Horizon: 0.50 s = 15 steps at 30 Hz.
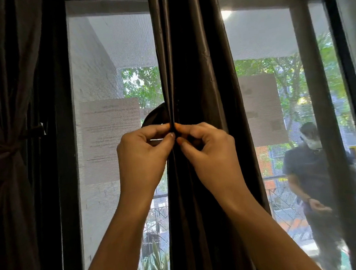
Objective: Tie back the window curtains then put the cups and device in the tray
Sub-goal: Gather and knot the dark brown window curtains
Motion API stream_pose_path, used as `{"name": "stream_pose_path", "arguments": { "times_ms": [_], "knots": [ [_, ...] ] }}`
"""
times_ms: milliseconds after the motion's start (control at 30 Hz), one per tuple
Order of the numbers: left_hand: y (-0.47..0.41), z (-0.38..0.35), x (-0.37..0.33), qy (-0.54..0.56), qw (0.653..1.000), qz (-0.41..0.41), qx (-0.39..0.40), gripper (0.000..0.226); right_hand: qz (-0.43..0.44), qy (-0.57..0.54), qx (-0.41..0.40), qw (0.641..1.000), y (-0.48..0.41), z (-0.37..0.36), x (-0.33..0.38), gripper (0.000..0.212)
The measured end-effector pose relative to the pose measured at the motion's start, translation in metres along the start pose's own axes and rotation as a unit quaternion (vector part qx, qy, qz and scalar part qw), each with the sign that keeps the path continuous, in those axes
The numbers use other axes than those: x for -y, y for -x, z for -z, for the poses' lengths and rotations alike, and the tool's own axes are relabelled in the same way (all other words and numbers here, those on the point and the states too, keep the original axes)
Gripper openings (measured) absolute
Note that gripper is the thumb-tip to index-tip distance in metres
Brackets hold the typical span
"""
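middle curtain (190,69) hangs gathered, long axis vertical. left hand (142,153) and right hand (206,149) meet at its front fold, equally near. each has thumb and forefinger pinched together on what seem to be the ends of the tie band (154,117), which loops out behind the curtain on the left. left curtain (2,85) already tied. cups, device and tray not in view.

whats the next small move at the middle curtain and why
Probably join the ends of the tie band and pull snug: left hand and right hand pinch it at the front of the gathered middle curtain, it loops behind, and no knot shows.
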<state>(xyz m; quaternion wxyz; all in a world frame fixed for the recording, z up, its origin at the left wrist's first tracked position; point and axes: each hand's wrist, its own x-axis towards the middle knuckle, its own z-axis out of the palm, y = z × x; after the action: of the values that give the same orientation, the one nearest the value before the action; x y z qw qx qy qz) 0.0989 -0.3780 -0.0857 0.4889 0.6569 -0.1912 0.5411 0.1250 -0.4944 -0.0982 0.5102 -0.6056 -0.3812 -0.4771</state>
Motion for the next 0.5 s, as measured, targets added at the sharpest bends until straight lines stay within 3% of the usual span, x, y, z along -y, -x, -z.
{"name": "stream_pose_path", "arguments": {
  "times_ms": [167,333,500],
  "knots": [
    [-0.0015,0.0002,0.0010,0.085,0.995,0.044,0.009,0.014,0.024,0.064,-0.001,0.998,0.0014,-0.0002,-0.0040,0.030],
    [-0.0016,-0.0030,0.0018,0.051,0.998,0.040,0.007,0.015,-0.003,-0.012,-0.017,1.000,0.0043,0.0022,-0.0082,0.028],
    [0.0000,-0.0056,-0.0014,0.074,0.996,0.042,0.030,0.011,-0.005,-0.008,0.000,1.000,0.0022,0.0066,-0.0084,0.028]
  ]
}}
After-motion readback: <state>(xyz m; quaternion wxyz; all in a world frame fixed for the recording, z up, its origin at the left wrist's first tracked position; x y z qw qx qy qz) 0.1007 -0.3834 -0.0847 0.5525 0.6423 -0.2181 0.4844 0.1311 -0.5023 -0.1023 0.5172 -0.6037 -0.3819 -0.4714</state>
